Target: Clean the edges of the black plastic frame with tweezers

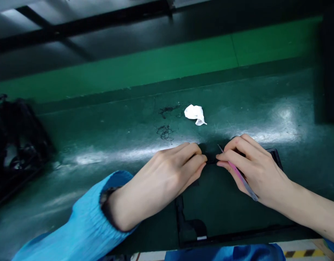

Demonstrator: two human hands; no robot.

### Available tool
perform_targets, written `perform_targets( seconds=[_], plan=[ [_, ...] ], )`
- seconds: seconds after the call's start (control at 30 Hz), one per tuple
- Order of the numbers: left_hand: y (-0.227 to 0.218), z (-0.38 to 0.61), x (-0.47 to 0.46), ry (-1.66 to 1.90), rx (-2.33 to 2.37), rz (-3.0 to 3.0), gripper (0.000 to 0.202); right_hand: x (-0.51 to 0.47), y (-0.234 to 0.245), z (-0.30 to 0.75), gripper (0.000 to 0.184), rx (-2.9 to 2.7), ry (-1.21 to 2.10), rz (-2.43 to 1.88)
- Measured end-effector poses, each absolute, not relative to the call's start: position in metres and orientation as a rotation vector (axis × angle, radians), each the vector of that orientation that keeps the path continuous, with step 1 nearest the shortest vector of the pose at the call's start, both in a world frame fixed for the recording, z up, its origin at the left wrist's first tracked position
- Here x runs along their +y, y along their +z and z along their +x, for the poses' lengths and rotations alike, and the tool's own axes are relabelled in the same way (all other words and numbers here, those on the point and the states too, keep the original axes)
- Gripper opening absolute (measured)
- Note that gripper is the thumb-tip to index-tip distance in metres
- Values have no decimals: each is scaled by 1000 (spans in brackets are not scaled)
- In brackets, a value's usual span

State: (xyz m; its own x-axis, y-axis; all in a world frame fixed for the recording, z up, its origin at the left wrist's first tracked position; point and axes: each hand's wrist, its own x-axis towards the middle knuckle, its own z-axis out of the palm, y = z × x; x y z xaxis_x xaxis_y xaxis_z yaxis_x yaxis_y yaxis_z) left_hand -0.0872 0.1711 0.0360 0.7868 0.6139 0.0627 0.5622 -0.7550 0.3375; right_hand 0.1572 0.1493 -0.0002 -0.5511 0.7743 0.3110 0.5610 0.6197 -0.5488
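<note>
A thin black plastic frame (194, 228) lies on the green bench near its front edge, partly hidden beneath both hands. My left hand (169, 170) is closed, its fingertips pinched on the frame's far side. Just to the right, my right hand (254, 166) is closed around a slim pink-and-grey pointed tool (236, 173), which looks like a craft knife. Its dark tip points up and left, close to the frame's far edge. Thumb and fingertips of the right hand also come near that edge; whether they touch it I cannot tell.
Beyond the hands lie a crumpled white scrap (194, 114) and thin black shavings (165, 132) on the green bench (123, 119). A pile of black parts (17, 145) stands at the left. A dark object (331, 65) rises at the right edge.
</note>
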Motion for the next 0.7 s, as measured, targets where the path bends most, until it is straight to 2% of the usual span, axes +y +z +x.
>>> perform_targets(
  seconds=[0.13, 0.27, 0.7],
  plan=[
    [30, -79, 159, 347, 931, 2920, 20, 147, -2, 158, 15, -2314, 550, -1063],
    [24, -74, 155, 433, 942, 2981, 22, 148, -2, 158, 14, -2322, 540, -1074],
    [18, -90, 164, 467, 1045, 2413, 10, 149, 1, 158, 13, -2311, 510, -1062]
  ],
)
